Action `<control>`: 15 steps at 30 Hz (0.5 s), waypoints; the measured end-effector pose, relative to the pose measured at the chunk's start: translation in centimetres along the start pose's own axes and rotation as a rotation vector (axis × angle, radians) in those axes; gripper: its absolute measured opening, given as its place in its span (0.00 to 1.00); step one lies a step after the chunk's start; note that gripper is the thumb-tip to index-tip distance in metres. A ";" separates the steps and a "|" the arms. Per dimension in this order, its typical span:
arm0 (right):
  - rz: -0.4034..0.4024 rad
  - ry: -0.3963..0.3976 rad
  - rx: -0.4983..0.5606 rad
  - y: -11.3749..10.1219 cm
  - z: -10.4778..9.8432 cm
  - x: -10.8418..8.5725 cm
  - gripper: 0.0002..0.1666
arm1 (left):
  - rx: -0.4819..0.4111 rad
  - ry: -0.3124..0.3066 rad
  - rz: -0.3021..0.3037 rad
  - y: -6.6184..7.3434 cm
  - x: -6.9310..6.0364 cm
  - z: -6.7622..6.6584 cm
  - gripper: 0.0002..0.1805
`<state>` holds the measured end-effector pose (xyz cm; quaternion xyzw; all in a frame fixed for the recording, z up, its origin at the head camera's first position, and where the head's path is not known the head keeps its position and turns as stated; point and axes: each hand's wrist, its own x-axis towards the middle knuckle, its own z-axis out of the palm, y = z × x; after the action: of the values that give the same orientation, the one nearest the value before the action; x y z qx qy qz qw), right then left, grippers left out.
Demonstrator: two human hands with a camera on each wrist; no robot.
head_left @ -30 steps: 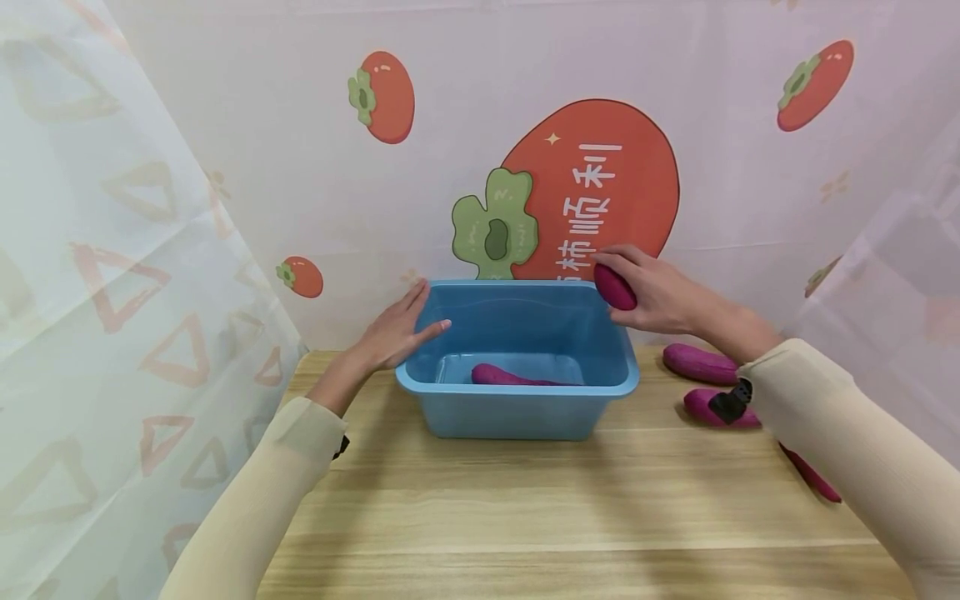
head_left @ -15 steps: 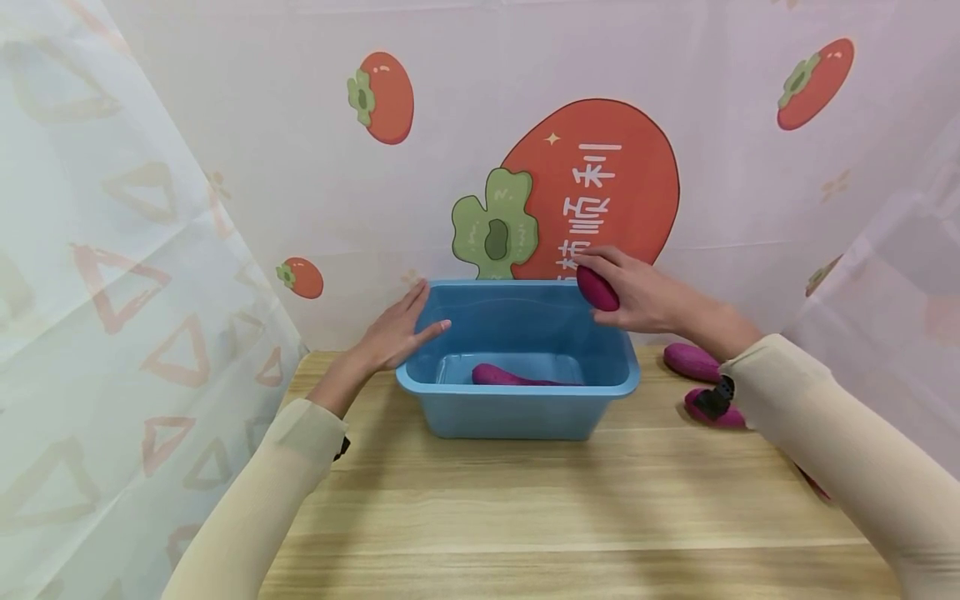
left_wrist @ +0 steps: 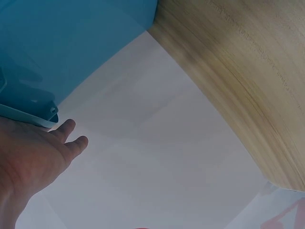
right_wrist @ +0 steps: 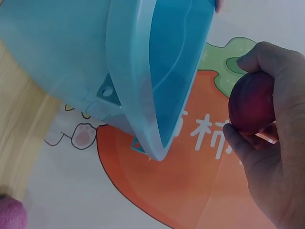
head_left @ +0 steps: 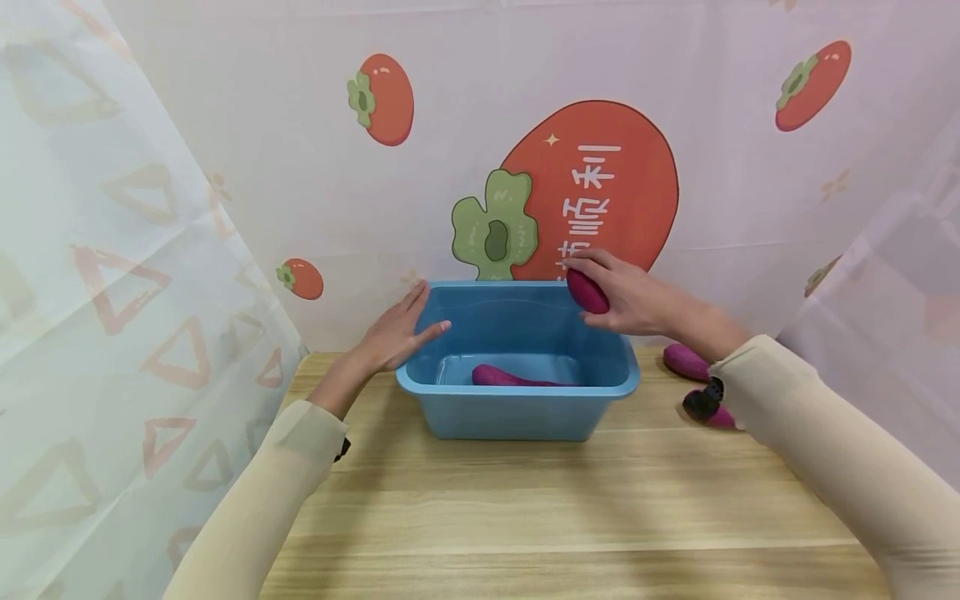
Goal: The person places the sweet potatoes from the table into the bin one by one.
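Note:
A blue plastic basin (head_left: 517, 414) stands at the middle back of the table, with one magenta sweet potato (head_left: 501, 376) lying on its floor. My left hand (head_left: 392, 333) rests against the basin's left rim, fingers straight and thumb over the inside. In the left wrist view, part of that hand (left_wrist: 31, 157) shows beside the basin's edge. Above the basin's back right corner, my right hand (head_left: 632, 297) grips another sweet potato (head_left: 587, 292) between thumb and fingers. The right wrist view shows its rounded end (right_wrist: 250, 102), apart from the rim.
Two more sweet potatoes lie on the wooden table (head_left: 480, 517) right of the basin: a rear one (head_left: 684, 362) and a front one (head_left: 722, 419), both partly covered by the right arm. A printed curtain (head_left: 225, 125) hangs close behind and at the sides.
My right hand has carried the held sweet potato leftward, from the basin's right rim to over its back right part. The left hand and the basin have stayed put.

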<state>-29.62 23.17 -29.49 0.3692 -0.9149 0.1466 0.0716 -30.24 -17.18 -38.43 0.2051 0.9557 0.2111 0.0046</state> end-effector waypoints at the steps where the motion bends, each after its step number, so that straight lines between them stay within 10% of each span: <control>1: -0.003 0.001 0.003 0.0 0.1 0.1 0.59 | -0.002 0.000 -0.001 0.0 0.0 0.0 0.53; 15: -0.026 -0.004 -0.002 -0.7 0.7 0.8 0.58 | -0.007 0.002 -0.002 -0.1 0.0 0.0 0.53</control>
<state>-29.67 21.92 -29.83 0.3815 -0.9103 0.1439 0.0719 -30.28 -17.22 -38.45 0.2038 0.9552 0.2147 0.0046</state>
